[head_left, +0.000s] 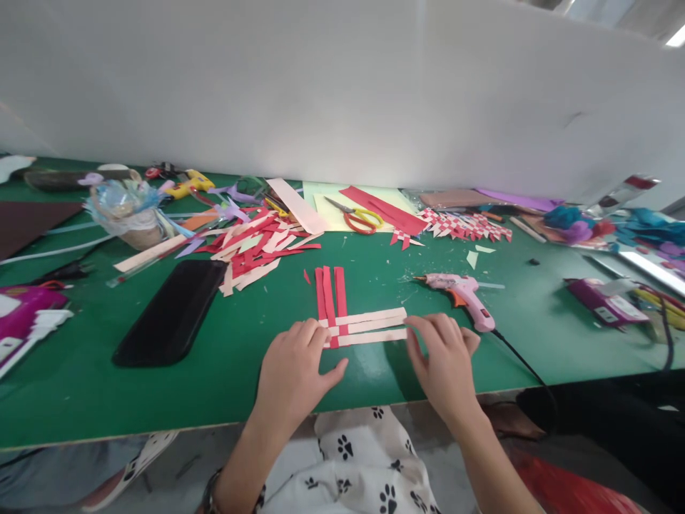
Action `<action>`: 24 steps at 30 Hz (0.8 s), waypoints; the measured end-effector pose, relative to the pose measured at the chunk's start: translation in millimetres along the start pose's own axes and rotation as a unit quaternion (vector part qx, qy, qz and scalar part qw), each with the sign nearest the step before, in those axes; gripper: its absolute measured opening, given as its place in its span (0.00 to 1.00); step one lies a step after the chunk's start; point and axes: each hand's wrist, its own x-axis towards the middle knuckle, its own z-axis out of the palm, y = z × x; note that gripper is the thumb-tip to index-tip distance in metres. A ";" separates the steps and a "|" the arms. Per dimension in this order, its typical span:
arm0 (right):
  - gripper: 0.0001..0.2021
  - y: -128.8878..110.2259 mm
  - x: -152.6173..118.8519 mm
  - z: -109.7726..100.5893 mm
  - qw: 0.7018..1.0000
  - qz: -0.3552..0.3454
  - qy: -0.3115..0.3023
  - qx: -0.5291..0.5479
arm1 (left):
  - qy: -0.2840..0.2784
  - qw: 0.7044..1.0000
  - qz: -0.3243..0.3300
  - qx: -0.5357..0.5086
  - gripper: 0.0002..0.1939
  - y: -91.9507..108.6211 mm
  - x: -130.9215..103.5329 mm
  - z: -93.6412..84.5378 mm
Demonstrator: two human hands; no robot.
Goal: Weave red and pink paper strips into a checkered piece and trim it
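Observation:
On the green table lies a small weave of red paper strips (341, 293) crossed with pale pink paper strips (374, 325). The red strips point away from me and the pale ones run to the right. My left hand (294, 364) holds the woven corner at its left end, fingertips over the crossing and thumb apart. My right hand (444, 357) pinches the right end of a pale strip between thumb and finger. Just beyond that hand rests a pink glue gun (465, 291), nozzle to the left. The strip ends under my left fingers are hidden.
A black phone (171, 314) lies on the left. Behind it is a pile of cut red and pale strips (257, 246). Scissors (356, 214), a red sheet (382, 208) and finished checkered weaves (465, 225) line the back. The glue gun's cord (524, 360) crosses the front edge.

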 end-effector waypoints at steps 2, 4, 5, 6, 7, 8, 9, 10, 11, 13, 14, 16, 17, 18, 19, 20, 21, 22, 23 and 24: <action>0.12 -16.2 -0.5 -2.5 0.997 -0.053 -0.033 0.040 | -0.009 1.000 -0.003 0.002 0.09 0.3 0.3 -0.1; 0.15 -32.3 -1.0 -1.3 0.990 -0.095 -0.081 0.069 | -0.013 1.000 -0.008 0.001 0.09 0.8 0.2 -0.3; 0.16 -38.9 -1.2 0.2 0.986 -0.105 -0.102 0.075 | -0.013 1.000 -0.011 -0.001 0.09 1.2 0.0 -0.5; 0.16 -44.1 -1.2 1.9 0.984 -0.111 -0.118 0.077 | -0.012 1.000 -0.013 -0.004 0.08 1.5 -0.2 -0.6; 0.16 -47.6 -1.2 3.5 0.982 -0.110 -0.130 0.076 | -0.010 1.000 -0.015 -0.006 0.07 1.8 -0.5 -0.8; 0.16 -49.5 -1.2 4.9 0.982 -0.108 -0.137 0.075 | -0.008 1.000 -0.015 -0.008 0.07 2.0 -0.8 -0.9; 0.15 -49.9 -1.1 5.8 0.982 -0.105 -0.141 0.073 | -0.006 1.000 -0.016 -0.009 0.07 2.2 -1.0 -0.9; 0.15 -49.0 -1.1 6.2 0.982 -0.100 -0.140 0.071 | -0.005 1.000 -0.015 -0.008 0.07 2.2 -1.0 -0.9; 0.15 -47.1 -1.3 6.2 0.984 -0.094 -0.137 0.070 | -0.006 1.000 -0.014 -0.008 0.08 2.2 -1.0 -0.9; 0.14 -41.3 -2.3 5.2 0.987 -0.077 -0.126 0.067 | -0.006 1.000 -0.013 -0.002 0.08 1.9 -0.7 -0.7; 0.13 -37.9 -3.2 4.5 0.988 -0.067 -0.121 0.067 | -0.005 1.000 -0.011 0.000 0.09 1.6 -0.6 -0.6; 0.13 -30.2 -5.9 3.0 0.991 -0.047 -0.112 0.065 | -0.007 1.000 -0.007 0.006 0.09 0.9 -0.4 -0.5; 0.13 -26.0 -7.6 2.4 0.992 -0.038 -0.107 0.062 | -0.008 1.000 -0.005 0.008 0.09 0.5 -0.4 -0.5; 0.12 -21.6 -9.3 1.9 0.993 -0.030 -0.101 0.056 | -0.009 1.000 -0.002 0.009 0.09 0.3 -0.6 -0.5; 0.12 -16.9 -11.1 1.5 0.994 -0.024 -0.096 0.048 | -0.010 1.000 -0.001 0.009 0.09 0.0 -0.7 -0.5; 0.12 -12.0 -12.8 1.2 0.995 -0.018 -0.090 0.039 | -0.010 1.000 -0.001 0.010 0.09 -0.2 -0.9 -0.6; 0.12 -7.0 -14.5 1.0 0.996 -0.013 -0.085 0.031 | -0.008 1.000 -0.001 0.008 0.09 -0.3 -1.0 -0.6; 0.12 -1.9 -16.0 0.7 0.997 -0.009 -0.079 0.022 | -0.006 1.000 0.000 0.006 0.09 -0.4 -1.1 -0.5; 0.12 3.2 -17.4 0.4 0.997 -0.005 -0.074 0.012 | -0.004 1.000 0.000 0.004 0.09 -0.5 -1.1 -0.4; 0.12 8.0 -18.6 0.0 0.998 -0.001 -0.068 0.002 | -0.002 1.000 0.000 0.002 0.09 -0.6 -1.0 -0.3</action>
